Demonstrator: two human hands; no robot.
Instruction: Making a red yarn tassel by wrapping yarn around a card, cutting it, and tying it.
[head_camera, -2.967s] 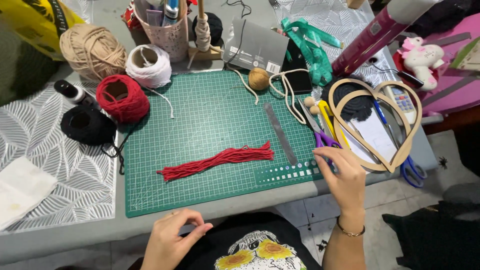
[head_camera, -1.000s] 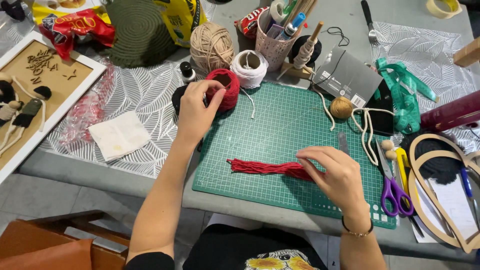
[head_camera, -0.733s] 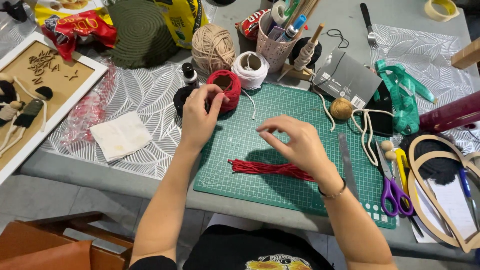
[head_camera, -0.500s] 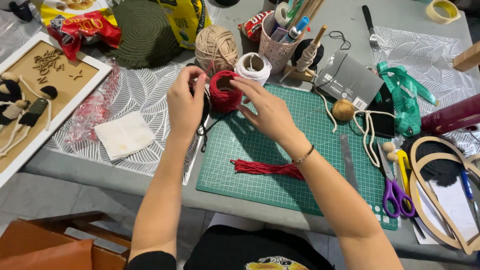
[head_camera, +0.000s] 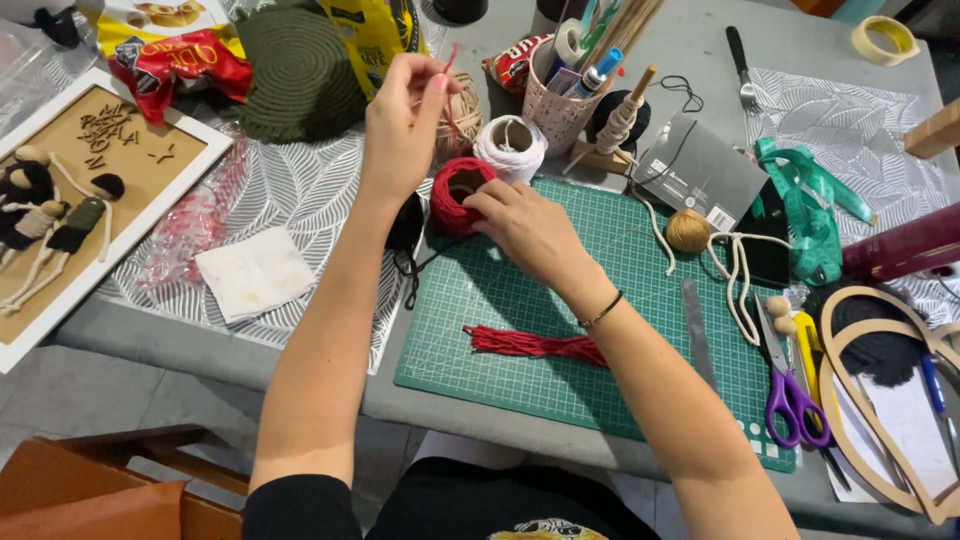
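From the head camera, the left hand (head_camera: 400, 120) is raised, its grip pinching a thin red yarn strand (head_camera: 452, 62) drawn up from the red yarn ball (head_camera: 457, 195), which sits at the far left corner of the green cutting mat (head_camera: 560, 320). The right hand (head_camera: 525, 225) steadies that ball, fingers pressed on its side. The yarn looks light, soft and limp, best pinched near its end. Toward the surface's far edge lie a red crinkled packet (head_camera: 170, 65) and a yellow bag (head_camera: 375, 35).

Black yarn ball (head_camera: 405, 222) mostly behind left forearm — wooden frame (head_camera: 880, 400) cut off at rt edge.
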